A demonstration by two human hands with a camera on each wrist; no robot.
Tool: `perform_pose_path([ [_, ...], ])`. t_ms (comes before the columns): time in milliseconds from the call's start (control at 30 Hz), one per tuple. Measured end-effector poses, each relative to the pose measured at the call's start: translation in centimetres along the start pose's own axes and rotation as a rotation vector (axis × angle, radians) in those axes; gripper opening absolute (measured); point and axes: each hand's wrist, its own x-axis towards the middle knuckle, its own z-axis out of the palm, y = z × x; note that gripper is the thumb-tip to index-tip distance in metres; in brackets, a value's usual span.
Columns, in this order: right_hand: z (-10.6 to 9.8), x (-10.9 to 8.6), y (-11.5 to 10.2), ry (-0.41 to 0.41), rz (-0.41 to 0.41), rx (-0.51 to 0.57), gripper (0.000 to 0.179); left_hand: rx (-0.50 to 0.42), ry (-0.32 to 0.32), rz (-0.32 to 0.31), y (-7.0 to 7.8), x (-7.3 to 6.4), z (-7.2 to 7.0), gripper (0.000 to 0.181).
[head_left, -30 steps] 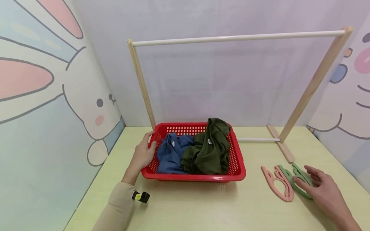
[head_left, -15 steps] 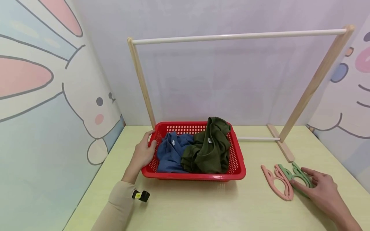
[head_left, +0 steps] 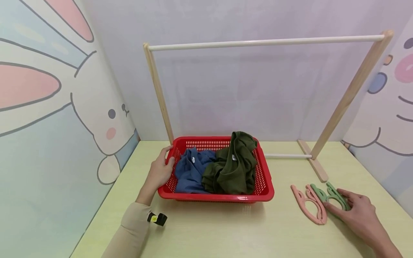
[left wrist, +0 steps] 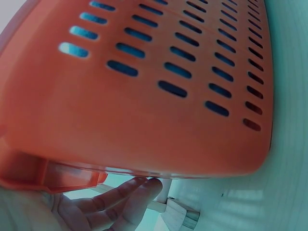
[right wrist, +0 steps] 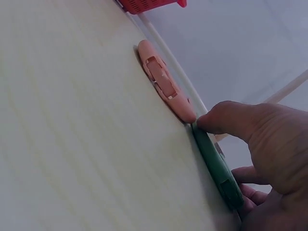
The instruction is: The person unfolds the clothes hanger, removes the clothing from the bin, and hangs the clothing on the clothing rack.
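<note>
My left hand (head_left: pixel 159 172) grips the left rim of a red plastic basket (head_left: pixel 216 196), thumb over the edge. In the left wrist view, its fingers (left wrist: pixel 139 199) touch the basket's perforated wall. Inside the basket lie a blue garment (head_left: pixel 190 181) and a crumpled dark green garment (head_left: pixel 237 175), each with a small white tag. On the right, my right hand (head_left: pixel 359 216) holds a folded green hanger (right wrist: pixel 216 166) between thumb and fingers; the hanger lies on the table. A folded pink hanger (right wrist: pixel 166 82) sits beside it, their ends close together.
Behind the basket stands a rack with wooden uprights (head_left: pixel 351 89) and a white top rail (head_left: pixel 264 43). Its right foot (head_left: pixel 313 161) reaches toward the hangers. Walls painted with rabbits (head_left: pixel 100 132) close in both sides and the back of the pale yellow table (head_left: pixel 206 233).
My right hand has come down from above the green hanger, and its thumb and fingers have closed onto it. The left hand and the basket have stayed put.
</note>
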Motion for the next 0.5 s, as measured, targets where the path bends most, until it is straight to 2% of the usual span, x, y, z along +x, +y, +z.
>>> perform_pose_path([
  [267,0.44,-0.23,0.05,-0.024,0.033,-0.043,0.095,0.001,0.001,0.009,-0.01,0.01,0.03,0.057],
  [500,0.37,-0.11,0.14,-0.040,0.067,-0.025,0.101,0.006,0.003,0.009,0.05,-0.02,-0.02,0.057],
])
